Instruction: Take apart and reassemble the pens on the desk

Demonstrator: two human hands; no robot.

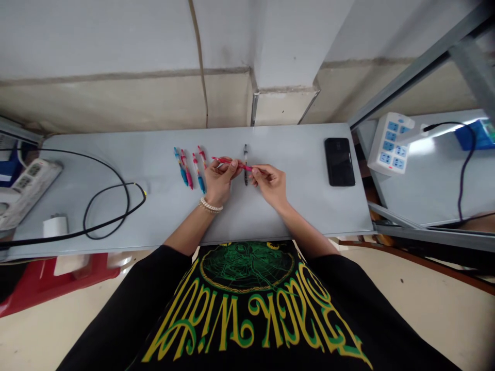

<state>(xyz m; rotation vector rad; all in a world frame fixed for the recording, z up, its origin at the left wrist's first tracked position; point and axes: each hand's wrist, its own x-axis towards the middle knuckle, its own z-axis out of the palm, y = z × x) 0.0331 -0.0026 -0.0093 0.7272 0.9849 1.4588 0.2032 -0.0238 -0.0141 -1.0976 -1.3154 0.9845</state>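
Both hands hold one red pen (245,167) over the grey table, the pen lying almost level between them. My left hand (221,178), with a beaded bracelet at its wrist, grips the pen's left part between thumb and fingers. The fingertips of my right hand (270,183) pinch its right end. Beneath the held pen a black and clear pen (246,178) lies on the table, partly covered. Several pens lie left of my left hand: a blue one (180,166), a pink one (187,169) and a red-topped one with a blue grip (199,173), among others.
A black phone (339,162) lies on the table (305,216) at the right. Black cable (127,198) loops over the left side, near a white adapter (55,226) and a power strip (29,190). Beyond the metal frame (410,67) at right is another power strip (390,144).
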